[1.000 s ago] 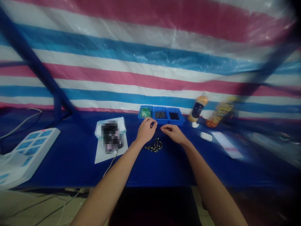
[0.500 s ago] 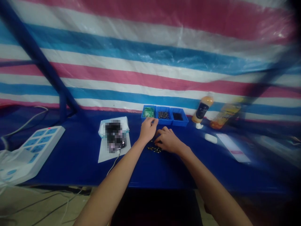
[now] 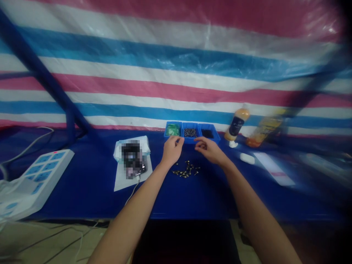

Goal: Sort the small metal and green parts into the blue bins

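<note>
My left hand (image 3: 172,149) is just in front of the green-filled blue bin (image 3: 165,129). Its fingers are pressed together; whatever is in them, if anything, is hidden. My right hand (image 3: 209,149) hovers before the bin of black pieces (image 3: 207,133), its fingers bent and apart, nothing visible between them. Between these two bins stands a blue bin holding small shiny metal parts (image 3: 190,132). A loose scatter of small brass-coloured screw-like pieces (image 3: 184,173) lies on the blue table below my hands.
On the left are a phone (image 3: 133,159) on white paper, its cable, and a large white power strip (image 3: 49,176). To the right stand an orange drink bottle (image 3: 237,124) and a yellow-orange package (image 3: 264,132), with a white case (image 3: 247,158) nearer me.
My right hand has lifted off the scattered pieces and moved up and right towards the bins, uncovering more of them. My left hand has barely moved.
</note>
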`<state>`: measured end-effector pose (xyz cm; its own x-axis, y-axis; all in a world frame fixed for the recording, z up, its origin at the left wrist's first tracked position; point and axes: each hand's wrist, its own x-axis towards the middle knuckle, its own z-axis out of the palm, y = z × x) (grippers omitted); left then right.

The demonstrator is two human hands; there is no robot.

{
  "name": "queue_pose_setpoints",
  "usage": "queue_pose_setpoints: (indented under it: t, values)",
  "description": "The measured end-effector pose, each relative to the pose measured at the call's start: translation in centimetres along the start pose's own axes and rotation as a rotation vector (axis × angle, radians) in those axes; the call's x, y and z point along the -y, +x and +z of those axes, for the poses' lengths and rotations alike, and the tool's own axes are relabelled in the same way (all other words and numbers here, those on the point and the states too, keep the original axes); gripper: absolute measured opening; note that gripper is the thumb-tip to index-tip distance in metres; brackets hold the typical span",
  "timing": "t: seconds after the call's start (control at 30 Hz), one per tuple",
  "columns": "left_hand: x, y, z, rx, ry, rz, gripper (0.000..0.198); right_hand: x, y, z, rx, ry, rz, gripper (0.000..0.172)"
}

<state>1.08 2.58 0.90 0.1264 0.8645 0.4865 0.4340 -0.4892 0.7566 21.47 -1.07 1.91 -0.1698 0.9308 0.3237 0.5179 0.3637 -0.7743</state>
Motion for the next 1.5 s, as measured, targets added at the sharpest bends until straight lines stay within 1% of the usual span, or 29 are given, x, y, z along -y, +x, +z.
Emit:
queue_pose_setpoints:
  t: [0.07, 0.13, 0.23, 0.3, 0.37, 0.47, 0.53, 0.6, 0.7, 0.73, 0.8, 0.9, 0.97, 1.03, 1.1, 1.17, 1.23, 1.33, 1.5]
  values:
    - [-0.1, -0.1, 0.1, 0.012, 0.007, 0.014, 0.027, -0.8, 0.1, -0.3, -0.134, 0.067, 0.055, 0.030]
    - [-0.1, -0.2, 0.2, 0.021, 0.012, 0.029, 0.027, -1.1, 0.2, -0.4, -0.196, 0.156, 0.113, 0.027]
    - [-0.1, -0.2, 0.3, 0.034, 0.023, 0.037, 0.026, -1.0, 0.2, -0.3, -0.218, 0.306, 0.187, 0.025]
    - [-0.1, -0.2, 0.3, 0.038, 0.030, 0.036, 0.026, -0.7, 0.1, -0.2, -0.229, 0.356, 0.226, 0.027]
    - [-0.1, -0.2, 0.3, 0.041, 0.034, 0.042, 0.026, -0.7, -0.1, 0.1, -0.229, 0.355, 0.267, 0.030]
    - [-0.1, -0.2, 0.2, 0.050, 0.043, 0.057, 0.026, -1.1, -0.2, 0.5, -0.213, 0.290, 0.335, 0.043]
    - [-0.2, -0.2, 0.2, 0.054, 0.050, 0.062, 0.026, -1.6, -0.1, 0.6, -0.227, 0.281, 0.393, 0.047]
    - [-0.1, -0.3, 0.2, 0.059, 0.054, 0.060, 0.025, -2.1, 0.2, 0.5, -0.300, 0.327, 0.440, 0.047]
    - [-0.1, -0.3, 0.3, 0.076, 0.057, 0.047, 0.024, -2.4, 0.9, 0.0, -0.498, 0.430, 0.442, 0.045]
    - [0.0, -0.3, 0.4, 0.082, 0.059, 0.043, 0.024, -2.5, 1.0, -0.2, -0.546, 0.454, 0.440, 0.044]
    - [-0.1, -0.3, 0.4, 0.096, 0.060, 0.040, 0.024, -2.5, 1.2, -0.6, -0.572, 0.450, 0.435, 0.047]
    - [-0.3, -0.2, 0.3, 0.100, 0.062, 0.041, 0.024, -2.3, 1.0, -1.0, -0.498, 0.313, 0.393, 0.044]
    - [-0.3, -0.2, 0.2, 0.087, 0.065, 0.043, 0.023, -1.9, 0.5, -1.0, -0.385, 0.209, 0.322, 0.038]
    - [-0.3, -0.1, 0.2, 0.073, 0.065, 0.047, 0.022, -1.1, -0.1, -0.9, -0.175, 0.158, 0.237, 0.032]
    - [-0.2, 0.0, 0.1, 0.061, 0.067, 0.053, 0.022, -0.2, -0.7, -0.9, 0.109, 0.148, 0.179, 0.027]
    - [-0.1, 0.0, 0.1, 0.053, 0.070, 0.056, 0.022, 0.8, -1.4, -0.9, 0.363, 0.127, 0.191, 0.028]
    - [-0.1, 0.0, 0.1, 0.048, 0.067, 0.058, 0.022, 1.4, -2.0, -1.0, 0.508, 0.084, 0.221, 0.033]
    - [-0.2, -0.1, 0.1, 0.051, 0.062, 0.061, 0.022, 1.8, -2.4, -0.8, 0.604, 0.033, 0.227, 0.039]
    - [-0.4, -0.2, 0.0, 0.066, 0.062, 0.061, 0.021, 1.7, -2.4, -0.2, 0.679, -0.032, 0.189, 0.032]
